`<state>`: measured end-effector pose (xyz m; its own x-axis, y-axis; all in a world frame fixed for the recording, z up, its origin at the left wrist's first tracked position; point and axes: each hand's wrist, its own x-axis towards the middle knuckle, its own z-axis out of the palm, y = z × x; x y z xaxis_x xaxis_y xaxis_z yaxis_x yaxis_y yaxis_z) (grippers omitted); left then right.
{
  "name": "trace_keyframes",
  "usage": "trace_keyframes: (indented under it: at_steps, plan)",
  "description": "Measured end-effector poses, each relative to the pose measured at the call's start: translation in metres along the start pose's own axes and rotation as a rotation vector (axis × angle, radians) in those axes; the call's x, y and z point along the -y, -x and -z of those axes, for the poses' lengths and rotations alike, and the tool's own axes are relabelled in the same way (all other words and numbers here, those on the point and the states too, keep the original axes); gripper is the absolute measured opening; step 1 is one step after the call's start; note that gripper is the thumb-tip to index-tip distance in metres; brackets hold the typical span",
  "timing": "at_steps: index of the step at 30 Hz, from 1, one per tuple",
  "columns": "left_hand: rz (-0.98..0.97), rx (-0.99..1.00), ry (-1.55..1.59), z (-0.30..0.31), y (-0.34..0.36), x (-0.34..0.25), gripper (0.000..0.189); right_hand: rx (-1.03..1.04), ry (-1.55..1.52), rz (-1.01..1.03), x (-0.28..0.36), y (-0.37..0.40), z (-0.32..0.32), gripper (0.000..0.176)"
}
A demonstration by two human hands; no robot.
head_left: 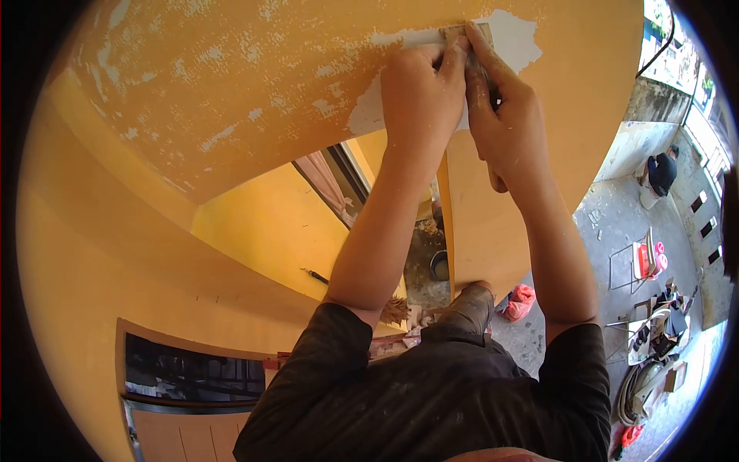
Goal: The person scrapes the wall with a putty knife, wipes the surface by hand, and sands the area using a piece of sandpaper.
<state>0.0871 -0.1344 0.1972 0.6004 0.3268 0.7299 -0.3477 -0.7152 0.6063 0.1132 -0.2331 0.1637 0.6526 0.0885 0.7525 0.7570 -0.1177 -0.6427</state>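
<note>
Above my head, both hands press a flat scraper against an orange painted surface. My right hand is closed around the scraper, its index finger stretched along the blade. Beside it, my left hand is closed, with thumb and fingertips on the scraper's near side. Most of the scraper's handle is hidden by my fingers. Around the blade, the paint is off and a white bare patch shows. Flaked, mottled paint spreads to the left of it.
Down below are a bucket, a pink plastic bag and a folding chair. Piled tools and a coiled hose lie at the right. Another person bends by the far wall. A thin-tipped tool lies against the orange wall.
</note>
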Motion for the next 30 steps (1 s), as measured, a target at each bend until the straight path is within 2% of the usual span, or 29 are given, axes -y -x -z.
trace_keyframes:
  at_steps: [2,6,11,12,14,15,16,18,19,21,22,24,25,26,28,29,30]
  plan:
    - [-0.005,-0.015,0.029,0.0,-0.004,-0.002,0.04,-0.008,0.0,0.041,-0.001,-0.003,0.0,0.044]
    - [-0.02,0.016,-0.015,0.0,-0.002,0.003,0.042,0.006,0.025,-0.029,0.003,0.002,0.001,0.044]
    - [-0.011,-0.019,0.072,-0.002,-0.003,-0.001,0.041,-0.01,-0.027,0.067,-0.011,-0.003,0.0,0.041]
    - [-0.013,-0.02,0.06,-0.002,-0.003,-0.001,0.039,-0.006,-0.021,0.045,-0.007,-0.003,0.004,0.041]
    - [-0.002,0.024,0.03,-0.001,-0.001,0.016,0.038,0.199,-0.041,-0.242,0.017,-0.005,0.019,0.039]
    - [-0.025,0.061,-0.126,0.004,0.0,0.02,0.034,0.301,-0.046,-0.401,0.017,0.0,0.025,0.039]
    - [-0.053,0.109,-0.278,0.007,0.004,0.021,0.03,0.311,-0.029,-0.456,0.007,0.008,0.028,0.039]
    - [0.197,0.297,-0.078,0.018,0.029,0.008,0.023,0.229,-0.136,-0.158,-0.015,0.03,0.036,0.049]
    - [0.25,0.34,-0.067,0.022,0.04,0.025,0.023,0.287,-0.019,-0.397,0.008,0.042,0.055,0.046]
    - [0.055,0.595,-0.11,0.039,0.056,0.066,0.031,0.258,-0.037,-0.441,-0.035,0.072,0.069,0.048]
    - [0.092,0.613,-0.096,0.047,0.064,0.086,0.031,0.206,-0.07,-0.414,-0.06,0.089,0.081,0.05]
    - [0.267,1.059,-0.162,0.065,0.079,0.125,0.027,0.144,-0.009,-0.555,-0.112,0.134,0.111,0.046]
    - [0.346,1.223,-0.201,0.07,0.08,0.153,0.027,0.092,-0.101,-0.677,-0.131,0.156,0.124,0.047]
    - [0.363,1.22,-0.197,0.07,0.084,0.177,0.027,0.035,-0.195,-0.794,-0.151,0.181,0.139,0.048]
    - [0.588,1.19,-0.311,0.066,0.095,0.224,0.043,-0.064,-0.163,-1.157,-0.228,0.257,0.179,0.046]
    - [0.596,1.184,-0.311,0.064,0.102,0.252,0.043,0.188,0.342,-1.181,-0.273,0.31,0.204,0.045]
    - [0.486,1.192,-0.676,0.059,0.107,0.281,0.043,0.187,0.338,-1.174,-0.303,0.383,0.239,0.045]
